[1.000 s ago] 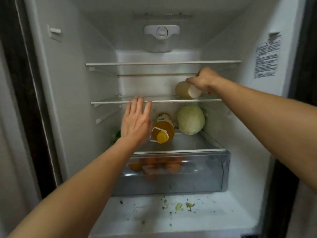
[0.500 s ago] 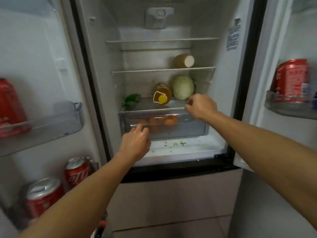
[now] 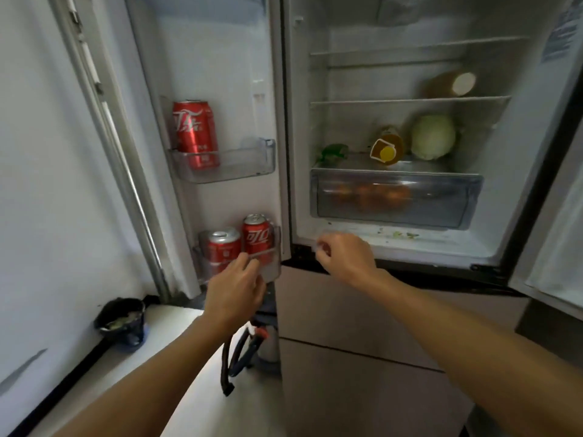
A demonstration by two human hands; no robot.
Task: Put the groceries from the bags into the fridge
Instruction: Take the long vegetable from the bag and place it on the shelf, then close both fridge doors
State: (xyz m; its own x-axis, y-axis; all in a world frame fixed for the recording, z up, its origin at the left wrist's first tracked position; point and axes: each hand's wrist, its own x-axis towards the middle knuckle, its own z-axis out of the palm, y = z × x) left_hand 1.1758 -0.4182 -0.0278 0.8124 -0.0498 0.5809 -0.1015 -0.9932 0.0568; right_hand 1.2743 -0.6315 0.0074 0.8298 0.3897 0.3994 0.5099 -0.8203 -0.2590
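- Left hand and right hand both hold nothing, fingers loosely curled;
- bag sits on the floor just below the left hand, nearer it; fridge stands open ahead.

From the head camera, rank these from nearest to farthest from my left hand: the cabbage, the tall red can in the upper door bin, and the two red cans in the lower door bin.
1. Two red cans, lower door bin, just above the left hand.
2. Tall red can, upper door bin, higher on the door.
3. Cabbage, inside the fridge, far right.
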